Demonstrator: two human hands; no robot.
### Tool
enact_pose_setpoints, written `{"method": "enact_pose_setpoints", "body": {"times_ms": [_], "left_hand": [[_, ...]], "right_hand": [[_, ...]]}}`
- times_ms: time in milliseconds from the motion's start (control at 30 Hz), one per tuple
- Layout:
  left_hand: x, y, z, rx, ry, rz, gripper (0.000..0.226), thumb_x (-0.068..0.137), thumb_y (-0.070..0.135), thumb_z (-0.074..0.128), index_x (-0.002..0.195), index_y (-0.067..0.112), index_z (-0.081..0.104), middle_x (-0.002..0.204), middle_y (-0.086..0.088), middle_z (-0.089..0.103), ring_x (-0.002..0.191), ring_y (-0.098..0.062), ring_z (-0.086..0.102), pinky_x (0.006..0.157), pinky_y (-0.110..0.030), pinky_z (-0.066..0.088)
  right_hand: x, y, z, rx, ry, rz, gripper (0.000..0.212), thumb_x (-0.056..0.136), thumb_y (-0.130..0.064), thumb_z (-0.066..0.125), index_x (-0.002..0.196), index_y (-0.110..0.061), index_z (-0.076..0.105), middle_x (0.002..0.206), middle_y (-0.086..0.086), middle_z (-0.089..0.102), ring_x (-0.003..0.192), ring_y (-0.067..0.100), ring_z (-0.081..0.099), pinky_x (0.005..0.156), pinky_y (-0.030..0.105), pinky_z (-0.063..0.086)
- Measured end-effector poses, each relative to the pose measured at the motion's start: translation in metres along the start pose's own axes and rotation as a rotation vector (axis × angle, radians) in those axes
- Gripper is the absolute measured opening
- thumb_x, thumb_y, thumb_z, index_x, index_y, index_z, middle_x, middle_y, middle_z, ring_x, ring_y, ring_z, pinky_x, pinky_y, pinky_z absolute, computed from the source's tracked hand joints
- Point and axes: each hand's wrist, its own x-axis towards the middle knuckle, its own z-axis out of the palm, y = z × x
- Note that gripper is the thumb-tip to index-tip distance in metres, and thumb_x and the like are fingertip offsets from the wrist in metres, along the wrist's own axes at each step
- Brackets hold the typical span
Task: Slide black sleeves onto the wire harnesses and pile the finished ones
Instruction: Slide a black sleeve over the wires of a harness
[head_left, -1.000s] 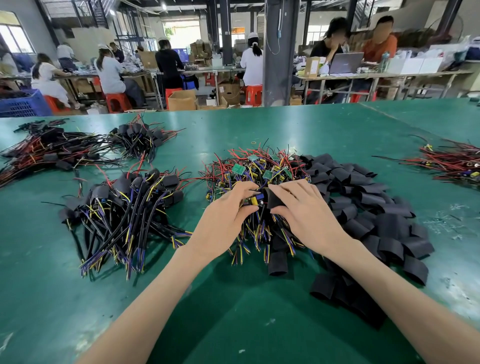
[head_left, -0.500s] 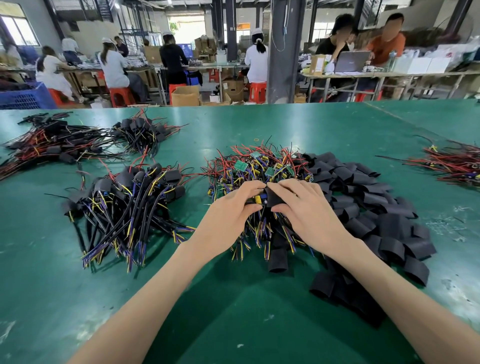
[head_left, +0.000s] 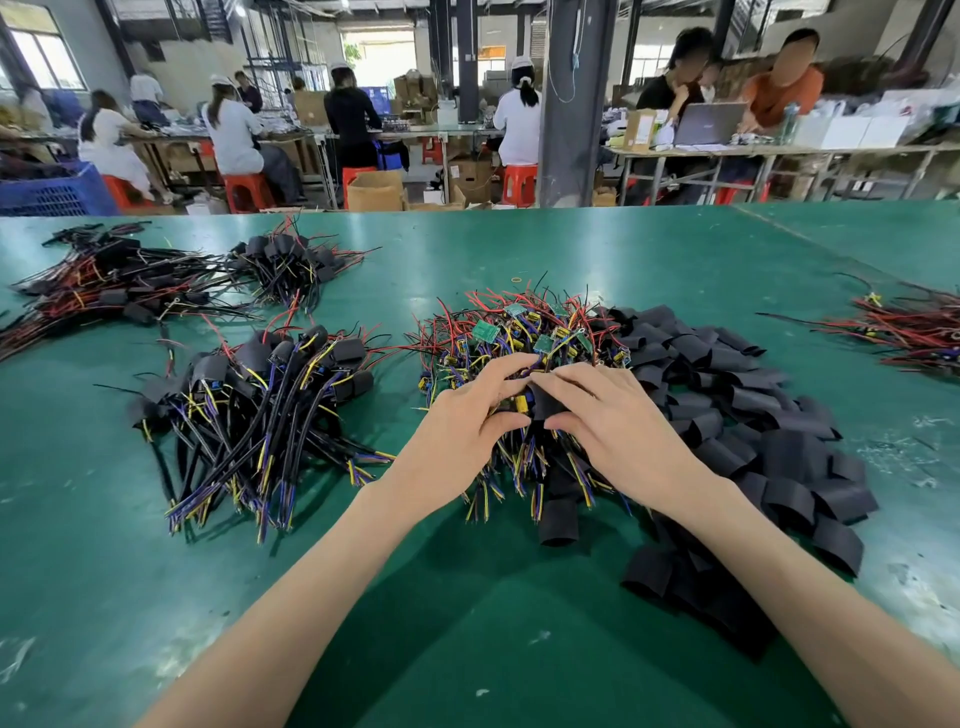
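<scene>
**Sleeve meets harness above the pile**

Over the harness pile, the left hand pinches one harness steady. The right hand grips a sleeve to feed it on. Spare sleeves lie right of the pile and finished ones lie left, handy on the desk.

Matt black sleeves on a glossy green table.

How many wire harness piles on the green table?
5: far-left pile, back-left pile, sleeved pile beside left hand, centre pile under right hand, right-edge pile, partly cut off.
</scene>
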Motion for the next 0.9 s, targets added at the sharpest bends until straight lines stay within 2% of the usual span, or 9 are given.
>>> {"method": "enact_pose_setpoints", "body": {"times_ms": [133,233,300,433,567,633,733,833,900], "left_hand": [[0.000,-0.003,0.001,-0.010,0.011,-0.052,0.058,0.088,0.008,0.064,0.136,0.032,0.042,0.121,0.001,0.064,0.098,0.008,0.058,0.077,0.001,0.036],[0.001,-0.003,0.002,-0.035,0.022,-0.084,0.060,0.087,0.011,0.066,0.131,0.042,0.042,0.119,0.010,0.065,0.076,-0.010,0.061,0.075,-0.001,0.037],[0.001,-0.001,0.002,-0.046,0.042,-0.081,0.061,0.085,0.014,0.069,0.128,0.045,0.039,0.112,0.023,0.065,0.072,-0.012,0.057,0.076,-0.003,0.038],[0.002,0.000,-0.001,-0.131,0.115,-0.168,0.053,0.083,0.024,0.072,0.126,0.032,0.043,0.109,0.014,0.066,0.070,-0.008,0.057,0.074,-0.011,0.045],[0.006,0.002,-0.007,-0.163,0.091,-0.318,0.006,0.088,0.020,0.066,0.091,0.022,0.062,0.080,0.005,0.067,0.058,0.003,0.054,0.060,-0.010,0.042],[0.006,0.003,-0.008,-0.168,0.057,-0.324,0.012,0.091,0.016,0.062,0.080,0.020,0.062,0.072,0.004,0.066,0.053,0.005,0.049,0.055,-0.008,0.038],[0.006,0.005,-0.009,-0.142,0.053,-0.303,0.016,0.091,0.015,0.061,0.075,0.017,0.063,0.067,0.006,0.062,0.057,0.000,0.045,0.060,-0.013,0.036],[0.005,0.004,-0.010,-0.159,0.046,-0.295,0.014,0.090,0.015,0.062,0.077,0.012,0.064,0.070,-0.010,0.061,0.061,-0.009,0.043,0.063,-0.022,0.036],[0.005,0.004,-0.010,-0.159,0.046,-0.282,0.012,0.090,0.014,0.063,0.078,0.011,0.065,0.073,-0.014,0.062,0.062,-0.010,0.044,0.063,-0.024,0.036]], "right_hand": [[-0.001,0.001,-0.001,0.000,0.020,-0.028,0.040,0.083,-0.015,0.069,0.121,-0.005,0.062,0.109,0.011,0.063,0.082,0.034,0.058,0.077,0.046,0.049],[-0.001,0.001,-0.001,-0.005,0.019,-0.015,0.037,0.086,-0.016,0.066,0.121,-0.006,0.061,0.110,0.009,0.063,0.085,0.034,0.059,0.078,0.047,0.049],[-0.001,-0.001,-0.001,-0.010,0.028,0.022,0.033,0.089,-0.020,0.057,0.120,-0.008,0.061,0.110,0.008,0.063,0.088,0.033,0.060,0.079,0.045,0.049],[0.001,-0.002,-0.001,0.000,0.060,0.112,0.034,0.089,-0.024,0.052,0.118,-0.008,0.061,0.109,0.008,0.062,0.091,0.032,0.060,0.079,0.044,0.048],[0.000,0.001,0.000,-0.004,0.087,0.150,0.034,0.087,-0.022,0.056,0.117,-0.007,0.062,0.108,0.009,0.062,0.090,0.033,0.060,0.079,0.044,0.048],[0.000,0.001,0.001,-0.004,0.068,0.134,0.035,0.088,-0.022,0.056,0.119,-0.007,0.061,0.109,0.008,0.062,0.090,0.033,0.060,0.080,0.044,0.047],[0.000,0.001,0.001,-0.003,0.043,0.100,0.036,0.087,-0.023,0.056,0.120,-0.008,0.061,0.111,0.007,0.062,0.091,0.033,0.060,0.081,0.044,0.047],[-0.001,0.003,-0.001,0.007,0.026,0.076,0.037,0.087,-0.023,0.057,0.121,-0.010,0.061,0.111,0.006,0.062,0.092,0.032,0.060,0.081,0.044,0.047],[-0.001,0.004,-0.002,0.041,0.009,0.074,0.037,0.089,-0.021,0.059,0.124,-0.010,0.060,0.113,0.006,0.062,0.096,0.032,0.059,0.083,0.045,0.046]]}}
